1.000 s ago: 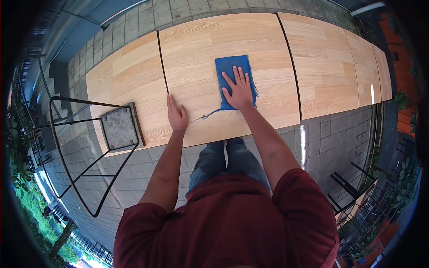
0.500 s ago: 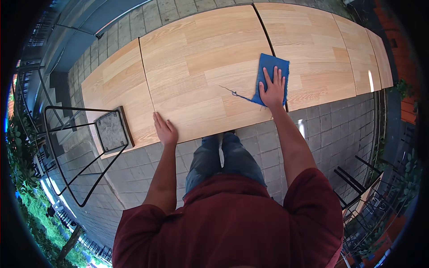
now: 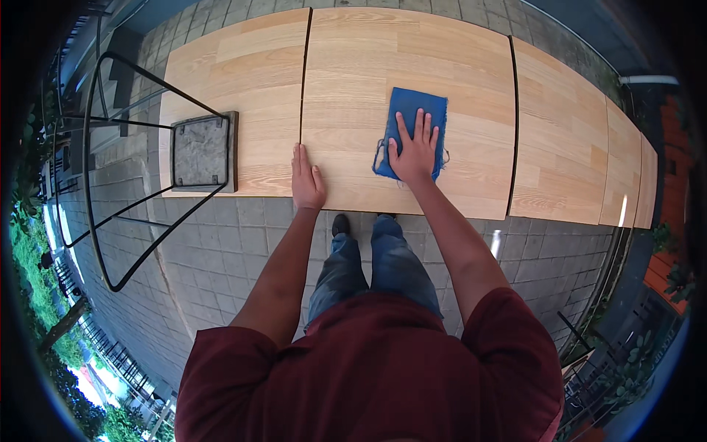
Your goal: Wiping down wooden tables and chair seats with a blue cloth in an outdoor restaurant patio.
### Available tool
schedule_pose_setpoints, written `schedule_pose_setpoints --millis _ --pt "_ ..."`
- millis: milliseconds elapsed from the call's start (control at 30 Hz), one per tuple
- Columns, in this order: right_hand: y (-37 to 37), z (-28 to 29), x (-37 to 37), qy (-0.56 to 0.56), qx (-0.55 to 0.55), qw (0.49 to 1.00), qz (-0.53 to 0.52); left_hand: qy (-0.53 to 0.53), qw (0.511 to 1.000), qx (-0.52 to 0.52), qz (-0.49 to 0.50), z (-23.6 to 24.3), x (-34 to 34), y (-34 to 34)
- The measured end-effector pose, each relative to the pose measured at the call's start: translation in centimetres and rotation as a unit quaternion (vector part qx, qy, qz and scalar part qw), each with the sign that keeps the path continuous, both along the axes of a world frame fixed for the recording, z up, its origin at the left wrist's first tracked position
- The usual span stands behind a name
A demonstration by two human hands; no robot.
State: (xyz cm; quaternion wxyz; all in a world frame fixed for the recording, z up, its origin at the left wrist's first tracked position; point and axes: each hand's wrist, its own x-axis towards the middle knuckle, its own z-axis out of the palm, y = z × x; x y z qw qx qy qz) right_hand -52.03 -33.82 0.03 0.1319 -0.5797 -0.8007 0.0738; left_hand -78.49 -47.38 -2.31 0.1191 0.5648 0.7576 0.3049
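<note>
My right hand (image 3: 417, 152) lies flat on a blue cloth (image 3: 409, 99) with frayed edges, its fingers slightly spread. The cloth rests on the middle section of a long wood-grain table (image 3: 346, 66). A loose thread loops out from the cloth's left side. At the table's near edge, my left hand (image 3: 308, 184) is laid flat with its fingers stretched forward and thumb apart. Its fingertips reach the dark seam between the left and middle sections, and nothing shows in its grasp.
A stool (image 3: 200, 152) with black metal legs lies upturned at the table's left end, its legs jutting out left. Another dark seam (image 3: 515, 132) crosses the table on the right. Grey paving (image 3: 228, 250) surrounds the table, and plants (image 3: 641, 368) stand at the lower right.
My right hand and the blue cloth have moved left, from beside the right seam to mid-section. The cloth's trailing thread has bunched closer. My left hand stays by the left seam; the view has shifted.
</note>
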Motion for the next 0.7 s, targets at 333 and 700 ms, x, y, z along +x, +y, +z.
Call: schedule_pose_setpoints --millis 333,700 --pt "-4.6 -1.2 -16.7 0.059 -0.007 0.990 0.125 -0.141 0.990 0.031 0.004 1.2 0.3 0.3" --pt "-2.9 0.8 0.9 0.068 -0.003 0.994 0.083 -0.067 0.997 0.037 -0.016 0.8 0.0 0.0"
